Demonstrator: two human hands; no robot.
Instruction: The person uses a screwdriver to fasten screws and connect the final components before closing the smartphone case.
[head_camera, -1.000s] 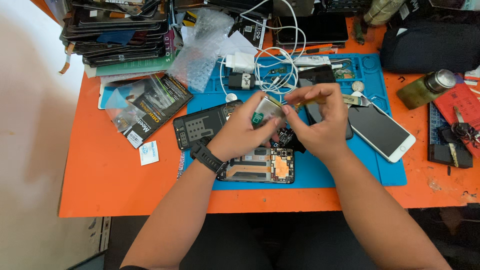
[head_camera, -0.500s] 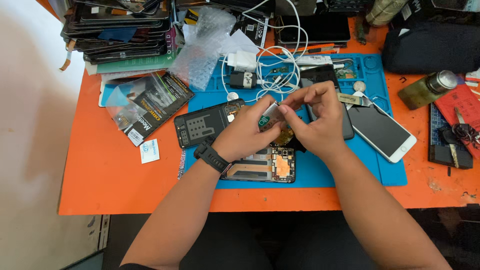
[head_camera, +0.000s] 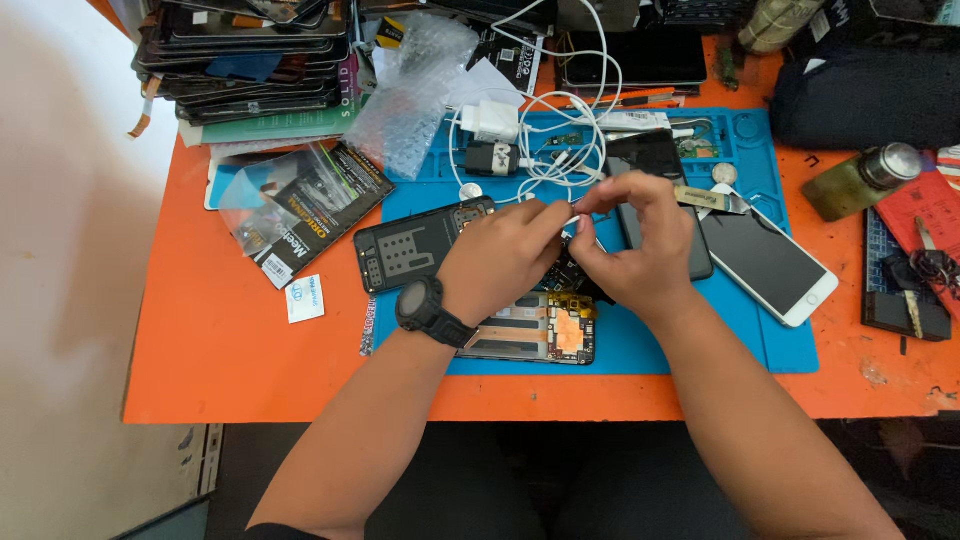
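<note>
Over a blue work mat (head_camera: 700, 345) my left hand (head_camera: 505, 255), with a black wristwatch (head_camera: 430, 312), and my right hand (head_camera: 635, 245) meet fingertip to fingertip. Between them they pinch a small phone part; it is mostly hidden by the fingers. Below the hands lies an opened phone (head_camera: 545, 338) with its copper-coloured insides showing. A black phone back cover (head_camera: 415, 245) rests just left of my left hand. A dark phone (head_camera: 660, 165) lies behind my right hand.
A white phone (head_camera: 775, 265) lies screen up on the mat's right. White charger and cables (head_camera: 530, 135) sit at the back. A pile of phone screens (head_camera: 250, 55), bubble wrap (head_camera: 415, 85), a black packet (head_camera: 300, 210), a green bottle (head_camera: 855, 180) and a black bag (head_camera: 860, 95) crowd the orange table (head_camera: 220, 340).
Both hands have shifted slightly while working the small part between the fingertips; the green bit seen in my left fingers earlier is now hidden.
</note>
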